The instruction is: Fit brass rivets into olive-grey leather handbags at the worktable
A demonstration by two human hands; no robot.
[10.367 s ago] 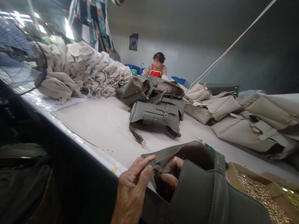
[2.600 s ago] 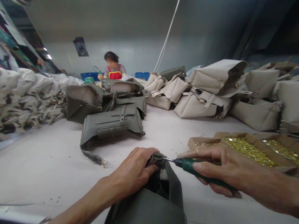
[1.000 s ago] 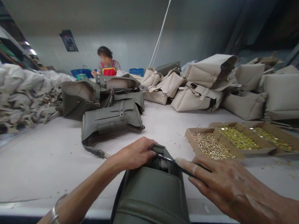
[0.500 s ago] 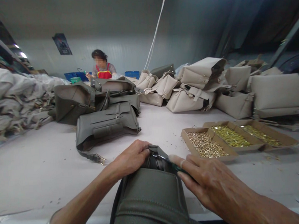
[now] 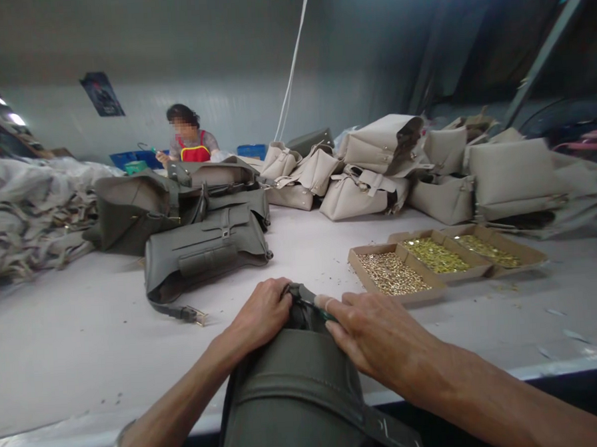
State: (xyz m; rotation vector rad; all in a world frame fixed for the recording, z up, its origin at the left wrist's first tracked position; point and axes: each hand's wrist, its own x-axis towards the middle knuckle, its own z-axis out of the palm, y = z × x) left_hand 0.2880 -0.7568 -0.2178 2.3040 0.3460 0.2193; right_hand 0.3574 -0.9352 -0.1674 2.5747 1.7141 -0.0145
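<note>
A dark grey-green handbag (image 5: 299, 377) stands close in front of me at the table's near edge. My left hand (image 5: 264, 312) pinches the top corner of its opening. My right hand (image 5: 378, 326) grips a slim green-handled tool (image 5: 324, 311) from the right side. The tool's front end reaches into the folded corner near my left fingertips and is hidden there; its exact kind is unclear. A strap with a metal fitting (image 5: 386, 427) hangs at the bag's lower right.
Cardboard trays of small gold metal parts (image 5: 394, 274) lie on the right. More dark bags (image 5: 207, 248) rest ahead on the left, beige bags (image 5: 361, 193) at the back right, wrapped pieces (image 5: 32, 217) far left. A co-worker in a red apron (image 5: 194, 149) sits across the table.
The view has shifted, so the scene sits further left. The tool's metal shaft, visible before, is now mostly hidden in the bag's corner, with my right hand closer to my left.
</note>
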